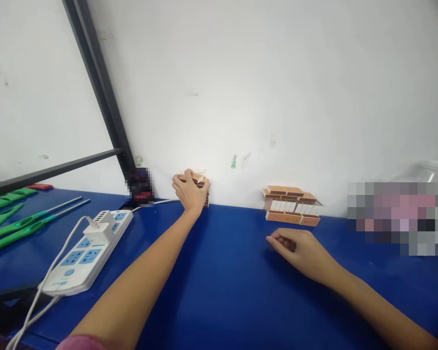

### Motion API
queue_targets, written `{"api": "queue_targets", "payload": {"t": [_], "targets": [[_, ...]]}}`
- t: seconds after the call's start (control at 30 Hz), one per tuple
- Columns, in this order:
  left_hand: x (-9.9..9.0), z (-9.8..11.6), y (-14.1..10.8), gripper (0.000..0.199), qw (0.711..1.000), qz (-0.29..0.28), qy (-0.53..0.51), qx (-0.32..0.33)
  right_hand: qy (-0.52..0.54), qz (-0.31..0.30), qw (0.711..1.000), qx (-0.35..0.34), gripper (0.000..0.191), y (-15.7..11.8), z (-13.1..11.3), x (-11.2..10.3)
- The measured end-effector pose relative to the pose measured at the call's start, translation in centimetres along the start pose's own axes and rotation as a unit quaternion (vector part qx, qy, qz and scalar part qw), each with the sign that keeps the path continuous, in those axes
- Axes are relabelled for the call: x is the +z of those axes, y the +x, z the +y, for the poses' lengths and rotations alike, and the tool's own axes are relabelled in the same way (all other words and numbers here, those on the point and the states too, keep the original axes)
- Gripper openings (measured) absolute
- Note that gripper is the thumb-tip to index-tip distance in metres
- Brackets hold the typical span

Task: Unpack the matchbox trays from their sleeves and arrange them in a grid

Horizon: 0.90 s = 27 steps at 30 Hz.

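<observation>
Near wall (219,97), left hand (191,195) on box (196,177), long axis roughly sideways

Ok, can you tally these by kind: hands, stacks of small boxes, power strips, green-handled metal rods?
Hands: 2, left hand and right hand
Stacks of small boxes: 2, left stack (partly hidden) and right stack
Power strip: 1
Green-handled metal rods: 2
Total: 7

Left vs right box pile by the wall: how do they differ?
Left pile has the left hand on it; right pile is untouched, the right hand curled in front.
Left pile is largely covered by the hand; right pile is in plain view.
Right pile looks wider than the visible part of left pile.
Both show orange-brown boxes with dark sides, on the blue table.
</observation>
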<state>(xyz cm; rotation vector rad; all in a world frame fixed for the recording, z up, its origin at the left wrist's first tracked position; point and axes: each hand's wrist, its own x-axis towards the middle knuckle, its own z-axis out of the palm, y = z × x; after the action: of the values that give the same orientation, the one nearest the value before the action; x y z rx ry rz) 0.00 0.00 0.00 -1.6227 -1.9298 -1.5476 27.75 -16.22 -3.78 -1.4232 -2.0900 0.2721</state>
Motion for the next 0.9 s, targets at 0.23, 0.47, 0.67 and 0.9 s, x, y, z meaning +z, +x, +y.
{"api": "queue_targets", "payload": {"t": [0.23, 0.47, 0.67, 0.9], "targets": [[-0.3, -0.3, 0.0, 0.056, 1.000, -0.007, -0.013, 0.024, -0.002, -0.002, 1.000, 0.009, 0.043, 0.0, 0.2, 0.0], [-0.2, -0.4, 0.2, 0.047, 0.999, 0.000, -0.022, 0.026, -0.004, 0.003, 1.000, 0.005, 0.042, 0.0, 0.1, 0.0], [-1.0, -0.2, 0.7, 0.042, 0.999, 0.012, -0.031, 0.037, -0.005, 0.002, 1.000, 0.002, 0.043, 0.0, -0.2, -0.2], [-1.6, -0.4, 0.2, 0.041, 0.997, -0.019, -0.029, 0.068, -0.009, -0.010, 1.000, 0.010, 0.043, -0.1, -0.1, -0.2]]}}
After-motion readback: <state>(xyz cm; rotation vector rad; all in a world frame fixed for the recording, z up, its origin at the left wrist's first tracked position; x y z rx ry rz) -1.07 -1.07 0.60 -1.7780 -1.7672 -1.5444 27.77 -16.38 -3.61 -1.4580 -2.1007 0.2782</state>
